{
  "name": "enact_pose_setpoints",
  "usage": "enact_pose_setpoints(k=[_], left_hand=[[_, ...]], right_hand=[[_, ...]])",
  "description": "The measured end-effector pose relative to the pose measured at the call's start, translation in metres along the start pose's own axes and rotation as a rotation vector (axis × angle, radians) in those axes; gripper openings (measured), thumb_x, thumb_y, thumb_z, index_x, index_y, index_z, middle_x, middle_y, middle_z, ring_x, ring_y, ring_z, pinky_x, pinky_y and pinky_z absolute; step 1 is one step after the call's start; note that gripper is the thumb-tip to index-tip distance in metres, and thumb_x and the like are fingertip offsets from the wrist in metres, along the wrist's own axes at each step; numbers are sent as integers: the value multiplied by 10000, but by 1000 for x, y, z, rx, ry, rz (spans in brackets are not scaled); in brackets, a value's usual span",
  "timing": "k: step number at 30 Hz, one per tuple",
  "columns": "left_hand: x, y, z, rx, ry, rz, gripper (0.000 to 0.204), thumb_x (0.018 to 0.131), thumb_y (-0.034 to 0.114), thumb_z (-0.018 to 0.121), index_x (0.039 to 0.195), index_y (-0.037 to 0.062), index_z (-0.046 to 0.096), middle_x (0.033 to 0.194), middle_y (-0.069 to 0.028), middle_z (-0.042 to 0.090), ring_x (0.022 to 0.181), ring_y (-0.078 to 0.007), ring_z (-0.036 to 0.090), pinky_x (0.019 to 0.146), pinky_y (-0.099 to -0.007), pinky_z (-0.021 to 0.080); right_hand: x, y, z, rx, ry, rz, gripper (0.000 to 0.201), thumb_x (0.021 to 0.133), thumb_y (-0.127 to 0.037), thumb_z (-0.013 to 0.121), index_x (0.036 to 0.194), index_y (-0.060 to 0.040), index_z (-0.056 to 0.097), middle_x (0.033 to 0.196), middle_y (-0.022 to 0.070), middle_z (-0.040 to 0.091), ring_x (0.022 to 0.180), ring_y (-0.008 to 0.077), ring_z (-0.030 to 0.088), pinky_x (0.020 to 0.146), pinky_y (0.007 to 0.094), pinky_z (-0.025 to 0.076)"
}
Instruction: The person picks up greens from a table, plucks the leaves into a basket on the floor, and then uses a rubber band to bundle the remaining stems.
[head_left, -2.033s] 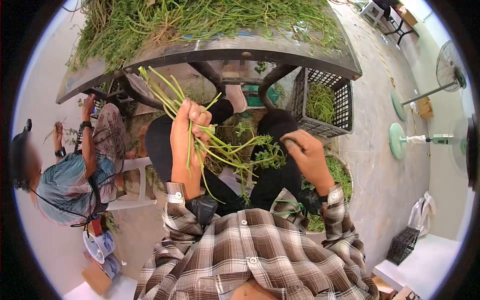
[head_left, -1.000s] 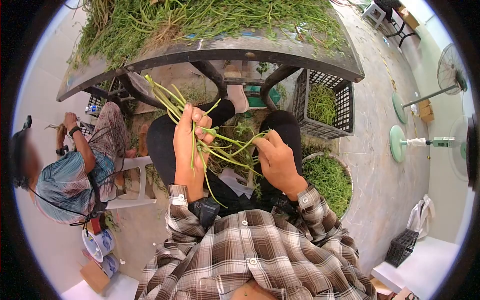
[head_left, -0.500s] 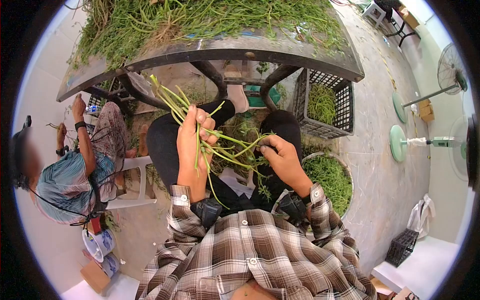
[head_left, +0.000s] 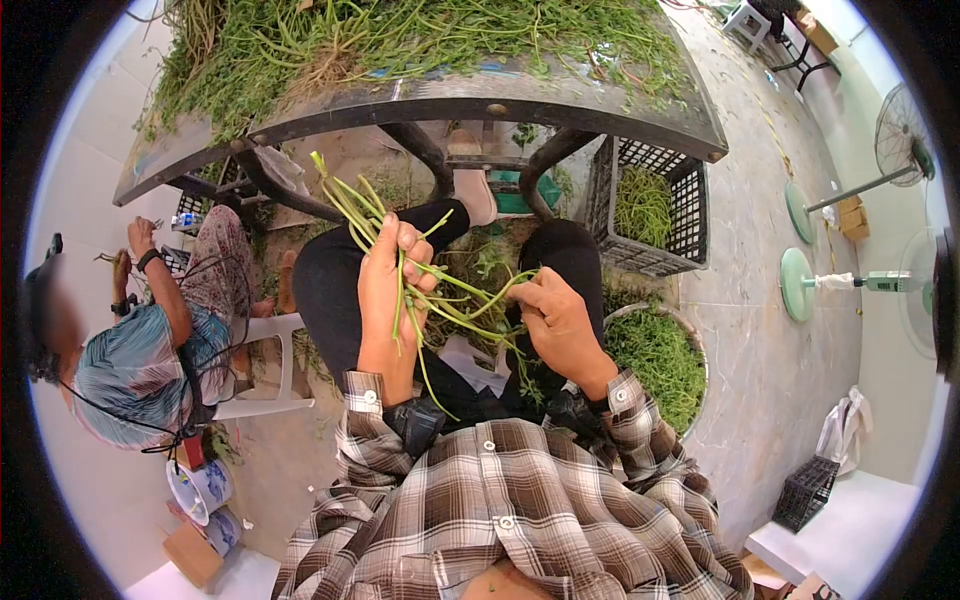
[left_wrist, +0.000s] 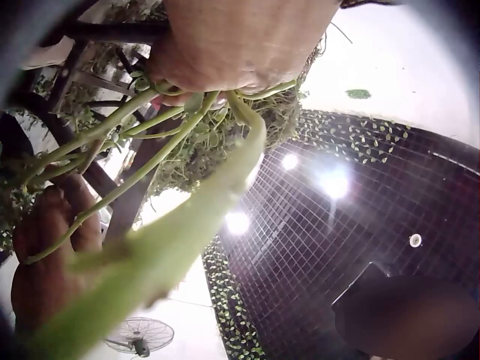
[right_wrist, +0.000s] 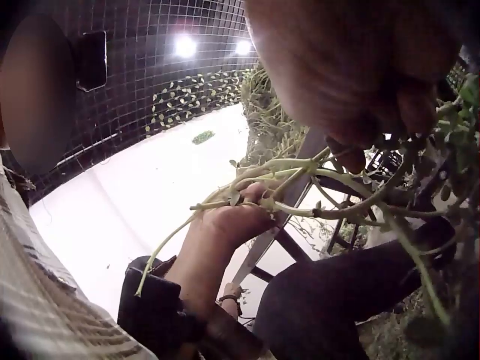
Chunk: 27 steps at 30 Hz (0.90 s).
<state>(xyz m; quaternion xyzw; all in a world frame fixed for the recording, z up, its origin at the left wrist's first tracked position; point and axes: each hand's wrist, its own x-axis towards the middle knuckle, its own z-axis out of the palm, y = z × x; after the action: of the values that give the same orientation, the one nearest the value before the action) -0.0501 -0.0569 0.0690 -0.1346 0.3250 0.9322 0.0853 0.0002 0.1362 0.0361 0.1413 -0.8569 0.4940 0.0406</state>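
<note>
My left hand (head_left: 390,285) grips a small bunch of green stems (head_left: 352,208) above my lap. Bare stem ends stick up past its thumb, while thinner branches spread toward my right hand (head_left: 558,325). That hand pinches one branch near its far end with thumb and curled fingers. A few small leaves (head_left: 527,375) hang below it. Seen from the right wrist, branching stems (right_wrist: 330,214) run from the left fist (right_wrist: 232,225) to the right fingertips. From the left wrist, a thick stem (left_wrist: 187,225) looms close and blurred.
A table (head_left: 440,110) heaped with leafy stems (head_left: 430,40) stands in front. A black crate (head_left: 655,255) holding cut stems sits at its right. Beside my right leg is a round basket of greens (head_left: 655,365). Another person (head_left: 150,350) sits at left; fans (head_left: 795,285) stand at right.
My right hand has come left from beside the leafy ends and now pinches a branch, its fingers shifting slightly along it. My left hand, still gripping the bunch, has drifted a little right.
</note>
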Motion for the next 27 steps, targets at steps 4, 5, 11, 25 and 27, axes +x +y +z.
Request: enact_pose_setpoints(k=[4, 5, 11, 25, 27], left_hand=[[1, 9, -4, -73, -43, 8, 320, 965, 306, 383, 717, 110, 430, 543, 46, 331, 471, -51, 299, 383, -182, 295], [2, 18, -8, -94, -57, 74, 324, 969, 305, 370, 722, 105, 433, 541, 43, 323, 480, -57, 289, 385, -194, 278], [3, 38, -21, -196, -176, 162, 318, 974, 281, 360, 739, 85, 446, 536, 32, 315, 501, -73, 257, 405, -222, 239], [1, 19, -13, -163, -171, 76, 318, 973, 274, 367, 721, 94, 440, 519, 27, 328, 477, -69, 294, 382, -209, 275], [2, 18, -14, -165, -173, 64, 314, 971, 272, 371, 720, 96, 441, 518, 27, 328, 475, -68, 294, 381, -209, 277]], right_hand=[[-4, 10, -2, -122, 17, -29, 113, 735, 14, 545, 824, -24, 604, 760, 155, 454, 682, 319, 496, 607, 357, 411], [-8, 17, -3, -122, 19, -28, 113, 735, 14, 545, 824, -24, 604, 760, 155, 454, 682, 319, 496, 607, 357, 411], [-22, 52, -2, 208, 85, 147, 128, 801, -15, 468, 826, -18, 594, 682, 22, 451, 584, 143, 436, 530, 295, 365], [-10, 32, -14, 1211, 11, 622, 98, 865, -51, 456, 910, -19, 538, 627, 3, 460, 535, 73, 436, 474, 218, 383], [-11, 35, -12, 1288, -4, 594, 95, 865, -47, 451, 906, -21, 533, 699, 22, 490, 565, 81, 452, 491, 228, 400]])
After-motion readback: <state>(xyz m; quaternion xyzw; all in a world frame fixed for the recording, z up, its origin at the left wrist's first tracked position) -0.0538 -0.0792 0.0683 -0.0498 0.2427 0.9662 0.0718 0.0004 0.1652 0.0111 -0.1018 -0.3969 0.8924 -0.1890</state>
